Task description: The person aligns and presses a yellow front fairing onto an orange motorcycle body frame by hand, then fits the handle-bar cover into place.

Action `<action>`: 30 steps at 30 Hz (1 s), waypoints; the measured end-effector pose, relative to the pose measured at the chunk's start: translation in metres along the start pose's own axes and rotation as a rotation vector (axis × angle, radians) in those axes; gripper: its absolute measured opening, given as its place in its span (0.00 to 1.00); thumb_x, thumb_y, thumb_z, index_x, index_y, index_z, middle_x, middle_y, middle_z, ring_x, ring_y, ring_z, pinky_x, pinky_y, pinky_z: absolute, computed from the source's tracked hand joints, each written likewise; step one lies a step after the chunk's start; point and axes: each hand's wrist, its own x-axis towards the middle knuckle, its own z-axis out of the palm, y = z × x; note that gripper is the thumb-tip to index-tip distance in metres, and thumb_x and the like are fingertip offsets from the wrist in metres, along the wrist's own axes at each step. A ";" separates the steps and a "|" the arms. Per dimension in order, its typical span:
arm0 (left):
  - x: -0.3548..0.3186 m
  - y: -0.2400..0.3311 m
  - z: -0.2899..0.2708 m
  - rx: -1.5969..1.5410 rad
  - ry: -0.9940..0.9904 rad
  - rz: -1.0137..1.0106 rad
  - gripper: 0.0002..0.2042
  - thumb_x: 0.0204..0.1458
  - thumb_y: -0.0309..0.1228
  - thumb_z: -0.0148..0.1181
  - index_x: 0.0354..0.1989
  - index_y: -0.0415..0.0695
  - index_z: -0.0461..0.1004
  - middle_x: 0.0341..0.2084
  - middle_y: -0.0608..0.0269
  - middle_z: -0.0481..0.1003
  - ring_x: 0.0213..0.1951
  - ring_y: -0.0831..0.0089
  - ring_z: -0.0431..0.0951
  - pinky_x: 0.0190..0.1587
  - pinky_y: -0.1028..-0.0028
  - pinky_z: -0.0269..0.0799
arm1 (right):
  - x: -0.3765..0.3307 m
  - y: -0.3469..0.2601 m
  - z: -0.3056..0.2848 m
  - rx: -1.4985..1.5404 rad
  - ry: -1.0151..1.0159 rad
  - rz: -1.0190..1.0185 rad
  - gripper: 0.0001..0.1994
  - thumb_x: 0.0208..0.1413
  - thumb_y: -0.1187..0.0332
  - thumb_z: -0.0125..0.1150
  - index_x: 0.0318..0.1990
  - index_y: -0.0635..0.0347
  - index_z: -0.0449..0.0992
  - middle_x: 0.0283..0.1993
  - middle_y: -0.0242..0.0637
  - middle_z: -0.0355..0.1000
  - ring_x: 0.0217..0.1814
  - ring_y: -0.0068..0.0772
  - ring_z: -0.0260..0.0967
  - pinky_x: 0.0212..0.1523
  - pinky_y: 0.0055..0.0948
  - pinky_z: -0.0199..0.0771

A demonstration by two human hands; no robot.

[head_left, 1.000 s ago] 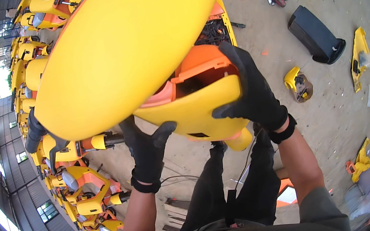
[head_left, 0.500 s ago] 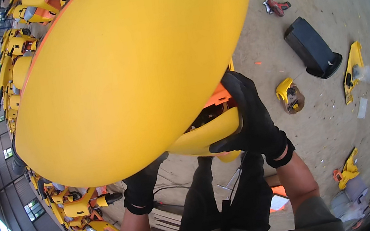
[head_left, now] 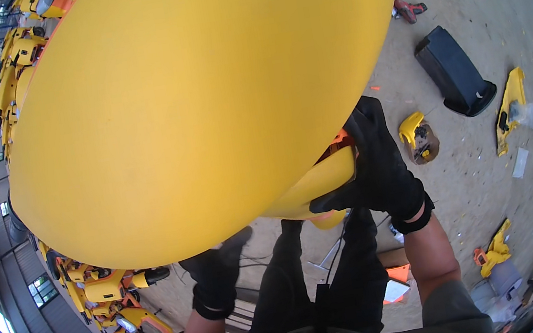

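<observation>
Nearest, both black-gloved hands hold a big yellow shell (head_left: 200, 100) raised close to the camera. The right hand (head_left: 377, 163) grips its lower right edge; the left hand (head_left: 217, 272) is partly hidden beneath, fingers unseen. Beyond, a black bin (head_left: 455, 70) lies on the sandy floor (head_left: 522, 21); yellow machines (head_left: 109, 292) line the left.

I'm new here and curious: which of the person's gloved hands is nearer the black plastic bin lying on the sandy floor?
Right. The right hand grips the big yellow shell's edge, just left of the bin; the left hand is farther left, under the shell.
</observation>
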 end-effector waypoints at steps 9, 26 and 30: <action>0.030 0.011 0.000 0.287 -0.081 0.155 0.59 0.34 0.51 0.82 0.70 0.33 0.51 0.64 0.42 0.62 0.64 0.52 0.65 0.67 0.57 0.59 | 0.008 0.005 -0.002 0.029 -0.049 0.007 0.60 0.23 0.57 0.87 0.71 0.57 0.60 0.64 0.49 0.61 0.64 0.55 0.59 0.64 0.46 0.65; 0.058 0.008 0.004 0.060 -0.006 0.253 0.48 0.36 0.50 0.81 0.62 0.32 0.65 0.55 0.46 0.72 0.57 0.53 0.72 0.61 0.59 0.65 | 0.033 -0.023 -0.016 -0.186 -0.175 -0.164 0.53 0.30 0.55 0.86 0.68 0.55 0.62 0.66 0.50 0.62 0.68 0.58 0.61 0.66 0.47 0.68; 0.060 0.011 0.007 0.055 0.028 0.266 0.48 0.36 0.50 0.81 0.62 0.32 0.65 0.55 0.47 0.72 0.57 0.53 0.72 0.61 0.59 0.65 | 0.037 -0.024 -0.019 -0.221 -0.163 -0.205 0.50 0.32 0.54 0.85 0.66 0.55 0.65 0.64 0.49 0.65 0.67 0.57 0.63 0.65 0.46 0.69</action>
